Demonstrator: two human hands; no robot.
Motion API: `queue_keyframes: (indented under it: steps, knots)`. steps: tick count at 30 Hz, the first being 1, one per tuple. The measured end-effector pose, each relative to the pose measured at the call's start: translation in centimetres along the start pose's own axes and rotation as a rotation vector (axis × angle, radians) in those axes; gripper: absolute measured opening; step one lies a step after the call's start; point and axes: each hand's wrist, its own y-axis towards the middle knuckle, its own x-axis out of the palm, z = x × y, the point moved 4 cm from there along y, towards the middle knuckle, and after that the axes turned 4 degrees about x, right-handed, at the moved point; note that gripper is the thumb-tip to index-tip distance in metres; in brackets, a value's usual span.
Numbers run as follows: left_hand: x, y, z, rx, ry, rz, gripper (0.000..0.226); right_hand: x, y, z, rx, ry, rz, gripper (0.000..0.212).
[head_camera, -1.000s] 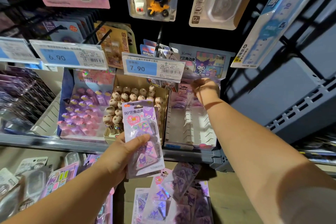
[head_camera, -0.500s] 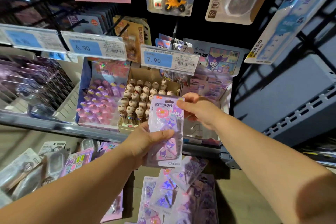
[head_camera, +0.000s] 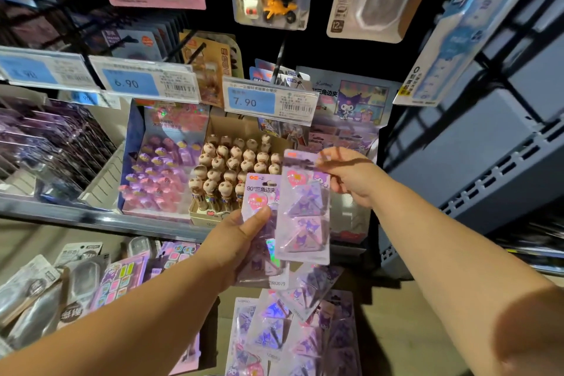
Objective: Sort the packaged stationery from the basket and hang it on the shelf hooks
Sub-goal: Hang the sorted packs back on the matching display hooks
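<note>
The right hand (head_camera: 351, 180) pinches 1 purple clip pack (head_camera: 306, 210) by its top edge, fingers closed on the card, so it hangs upright. It overlaps a second pack (head_camera: 259, 192), which the left hand (head_camera: 235, 241) grips with its thumb across the front. Both packs are in front of the shelf, below the 7.90 price tag (head_camera: 268, 99) and beside a box of round-headed pens (head_camera: 238, 162). More packs (head_camera: 287, 330) lie heaped underneath.

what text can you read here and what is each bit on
"6.90": left price tag
"7.90": middle price tag
"90° 三角边夹": left pack, gripped by the left hand
"三角边夹": purple header card
"12": clear pack, top right
Too blurred: far-left tag, barcodes, right pack pinched by the right hand
</note>
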Motion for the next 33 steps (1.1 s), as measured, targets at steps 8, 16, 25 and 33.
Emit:
queue_keyframes:
  steps: [8,16,25,33]
  knots:
    - [-0.9,0.3,-0.2,-0.013,-0.021,0.060,0.033,-5.5,1.0,-1.1,-0.218,-0.111,0.461,0.017]
    - [-0.8,0.9,-0.3,0.001,-0.061,0.055,0.026,-5.5,2.9,-1.2,-0.182,-0.235,0.583,0.033]
    - [-1.1,1.1,-0.1,-0.001,-0.069,0.059,0.055,-4.4,5.0,-1.6,-0.215,-0.287,0.515,0.019]
    - [-1.5,1.6,-0.1,0.003,-0.049,0.048,0.044,-4.7,5.4,-1.1,-0.113,-0.109,0.440,0.022]
